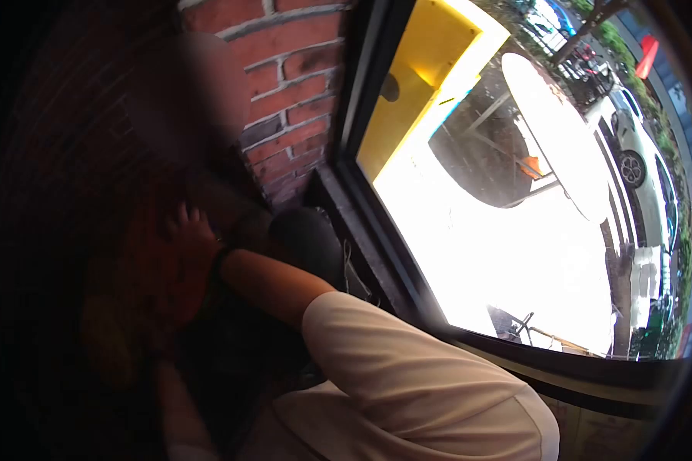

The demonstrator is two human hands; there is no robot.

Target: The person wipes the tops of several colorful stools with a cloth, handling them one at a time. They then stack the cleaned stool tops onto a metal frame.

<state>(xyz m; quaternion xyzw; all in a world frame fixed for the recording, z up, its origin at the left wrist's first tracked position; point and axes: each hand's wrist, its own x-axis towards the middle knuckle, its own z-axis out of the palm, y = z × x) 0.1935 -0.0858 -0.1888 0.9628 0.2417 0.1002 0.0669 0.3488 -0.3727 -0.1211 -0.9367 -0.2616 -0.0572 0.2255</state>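
Observation:
My right hand (192, 237) lies against a dim reddish-orange thing (150, 265), its fingers spread apart. A dark band (221, 260) circles the wrist, and a pale, loose sleeve (415, 376) covers the upper arm. My left forearm (178, 403) rises from the bottom edge at the left, and its hand is lost in shadow near the same reddish thing. A faint yellowish patch (111, 338) shows at that thing's lower left; its kind cannot be made out.
A black rounded object (307, 242) stands beside my right forearm, below a red brick wall (296, 84). Right of it is a dark-framed window (388, 223). Through the glass appear a yellow panel (430, 58), a white oval tabletop (553, 138) and a parked car (642, 165).

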